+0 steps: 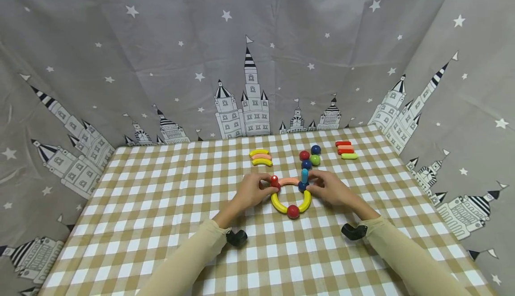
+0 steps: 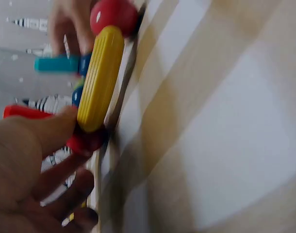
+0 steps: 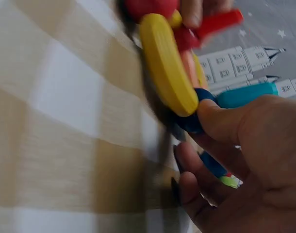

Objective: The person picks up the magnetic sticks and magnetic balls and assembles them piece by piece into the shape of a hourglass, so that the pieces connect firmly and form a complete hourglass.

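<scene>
Pinching a glossy red ball point(image 2: 87, 141), the left hand point(image 1: 253, 189) faced the right hand point(image 1: 331, 188), which gripped a shiny dark-blue ball point(image 3: 190, 125) beneath an upright light-blue rod point(image 1: 304, 175).

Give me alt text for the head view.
Left hand and right hand pinch a red ball and a blue ball, each topped by an upright stick, in a toy ring on checked cloth. Loose curves, balls and sticks lie beyond; a castle-print curtain hangs behind.

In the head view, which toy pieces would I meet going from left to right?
Farthest yellow curved piece, upright red stick, nearest red ball, upright light-blue stick, green ball, lime-green stick.
</scene>
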Available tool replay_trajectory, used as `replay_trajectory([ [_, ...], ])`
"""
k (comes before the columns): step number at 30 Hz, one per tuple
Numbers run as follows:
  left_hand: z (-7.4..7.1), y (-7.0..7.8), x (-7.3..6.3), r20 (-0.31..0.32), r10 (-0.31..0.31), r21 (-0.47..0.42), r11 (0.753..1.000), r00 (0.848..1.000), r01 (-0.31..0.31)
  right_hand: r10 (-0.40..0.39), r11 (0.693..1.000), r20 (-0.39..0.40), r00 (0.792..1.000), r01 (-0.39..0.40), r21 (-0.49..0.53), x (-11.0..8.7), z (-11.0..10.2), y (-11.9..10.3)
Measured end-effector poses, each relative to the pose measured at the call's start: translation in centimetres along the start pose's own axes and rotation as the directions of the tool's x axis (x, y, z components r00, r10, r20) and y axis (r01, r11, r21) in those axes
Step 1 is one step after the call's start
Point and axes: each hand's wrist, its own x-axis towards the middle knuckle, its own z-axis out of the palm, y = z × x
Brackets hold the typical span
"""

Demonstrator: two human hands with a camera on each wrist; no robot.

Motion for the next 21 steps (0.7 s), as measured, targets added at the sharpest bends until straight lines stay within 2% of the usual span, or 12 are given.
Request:
replay_trajectory([
  [6,0.7,0.8,-2.0,-0.054,-0.043,0.004,0.999,0.998,0.044,-0.009,1.0,0.05,0.999,0.01,-0.012,1.6,-0.4,0.0],
  [11,0.8,1.1,-2.1,-0.069,-0.057,-0.003,0.998,0.996,0.057,-0.03,1.0,0.066,0.997,0.03,0.002,2.0,-0.5,0.3],
  [17,0.5,1.0,-2.1,-0.044,-0.06,0.007,0.998,0.997,0.061,-0.055,0.999,0.066,0.996,0.054,0.004,1.8,-0.7,0.2],
  [21,0.4,0.9,-2.1,-0.019,-0.043,0.005,0.999,0.999,0.043,-0.024,1.0,0.056,0.998,0.024,-0.001,1.2,-1.4,0.2],
])
